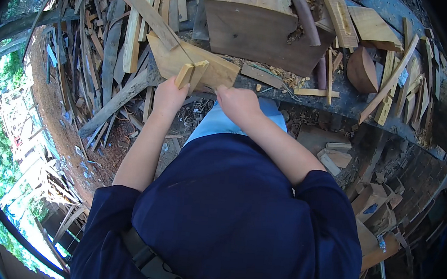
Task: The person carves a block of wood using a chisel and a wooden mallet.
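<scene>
A wide, pale wooden board (pixel 219 69) lies at a slant over the near edge of the workbench, in front of me. My left hand (pixel 170 96) is closed around a small wooden piece (pixel 185 76) standing against the board's near side; a thin dark line runs up from it over the board. My right hand (pixel 239 104) is closed at the board's near right edge, fingertips pinching it. The undersides of both grips are hidden. Behind the board a long flat slat (pixel 149 17) slopes up to the left.
A big dark wood block (pixel 259 39) stands on the bench (pixel 286 96), with a wooden-handled chisel (pixel 306 19) on top and shavings around. A half-round wood piece (pixel 362 71) and offcuts lie to the right. Scrap sticks (pixel 86 37) pile up at left; a weathered branch (pixel 115 103) leans there.
</scene>
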A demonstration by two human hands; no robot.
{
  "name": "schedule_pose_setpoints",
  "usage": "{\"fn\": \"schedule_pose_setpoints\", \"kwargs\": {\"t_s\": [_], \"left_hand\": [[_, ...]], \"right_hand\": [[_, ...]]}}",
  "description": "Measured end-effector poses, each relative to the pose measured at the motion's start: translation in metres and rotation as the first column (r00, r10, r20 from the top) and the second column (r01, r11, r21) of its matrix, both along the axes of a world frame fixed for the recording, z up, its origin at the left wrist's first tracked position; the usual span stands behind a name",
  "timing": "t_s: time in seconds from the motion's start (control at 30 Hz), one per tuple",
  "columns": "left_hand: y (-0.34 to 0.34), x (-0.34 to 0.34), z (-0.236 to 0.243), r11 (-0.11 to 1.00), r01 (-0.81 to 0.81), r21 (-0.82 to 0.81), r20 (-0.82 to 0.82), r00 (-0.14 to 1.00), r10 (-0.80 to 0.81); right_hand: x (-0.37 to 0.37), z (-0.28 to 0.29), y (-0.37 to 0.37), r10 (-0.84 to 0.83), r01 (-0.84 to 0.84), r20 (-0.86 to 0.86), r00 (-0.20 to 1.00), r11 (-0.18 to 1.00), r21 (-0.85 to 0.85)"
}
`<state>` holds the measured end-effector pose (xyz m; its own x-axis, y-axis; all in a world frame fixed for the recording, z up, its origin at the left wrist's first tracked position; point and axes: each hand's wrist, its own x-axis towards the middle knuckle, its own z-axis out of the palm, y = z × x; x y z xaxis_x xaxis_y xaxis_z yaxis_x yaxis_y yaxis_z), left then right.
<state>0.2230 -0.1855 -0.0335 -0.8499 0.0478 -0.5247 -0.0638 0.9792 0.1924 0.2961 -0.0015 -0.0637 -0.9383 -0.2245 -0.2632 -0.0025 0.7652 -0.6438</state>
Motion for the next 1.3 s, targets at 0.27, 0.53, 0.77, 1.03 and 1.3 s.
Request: {"fn": "schedule_pose_setpoints", "kwargs": {"t_s": [0.27, 0.53, 0.77, 1.03, 1.3], "left_hand": [[-0.012, -0.002, -0.008, 0.993, -0.086, 0.075, -0.042, 0.995, 0.089], [0.001, 0.002, -0.003, 0.999, 0.039, -0.015, -0.043, 0.998, -0.039], [0.003, 0.0, -0.004, 0.999, 0.002, -0.036, -0.017, 1.0, -0.003], [-0.001, -0.001, -0.006, 1.0, 0.015, -0.005, -0.061, 0.998, -0.016], [-0.007, -0.002, -0.008, 0.994, 0.076, -0.074, -0.009, 0.997, -0.076]], "right_hand": [[-0.012, -0.006, 0.0, 0.004, -0.004, -0.018, 1.0, 1.0, -0.002], [-0.023, 0.004, -0.002, 0.0, 0.001, 0.052, 0.999, 1.0, -0.031], [-0.025, -0.011, -0.001, -0.009, 0.011, 0.035, 0.999, 0.997, -0.07], [-0.028, -0.018, -0.006, -0.075, 0.065, -0.103, 0.992, 0.993, -0.102], [-0.016, 0.004, -0.02, 0.013, -0.024, -0.077, 0.997, 0.989, -0.143]]}}
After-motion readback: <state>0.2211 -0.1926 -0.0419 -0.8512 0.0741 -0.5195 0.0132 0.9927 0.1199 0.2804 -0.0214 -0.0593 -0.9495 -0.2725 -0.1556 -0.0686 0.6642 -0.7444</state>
